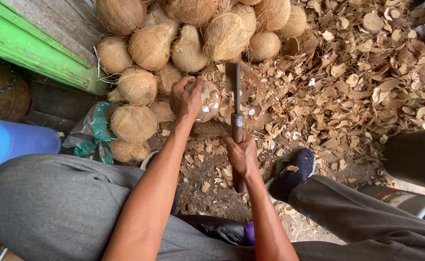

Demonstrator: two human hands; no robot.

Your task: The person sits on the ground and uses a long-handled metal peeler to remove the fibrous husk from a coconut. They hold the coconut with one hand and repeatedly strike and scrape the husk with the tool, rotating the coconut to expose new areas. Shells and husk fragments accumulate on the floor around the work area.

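The left hand (pixel 186 99) wraps its fingers around a round, brown, chipped coconut (pixel 206 100) to keep it steady on the ground, while the right hand (pixel 242 155) grips a long metal chopping knife (pixel 233 92) just beside it.

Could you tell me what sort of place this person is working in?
Probably an informal outdoor coconut-husking spot. A heap of husked coconuts sits ahead, dry husk chips litter the dirt ground, and the left hand steadies a coconut while the right hand grips a heavy chopping knife.
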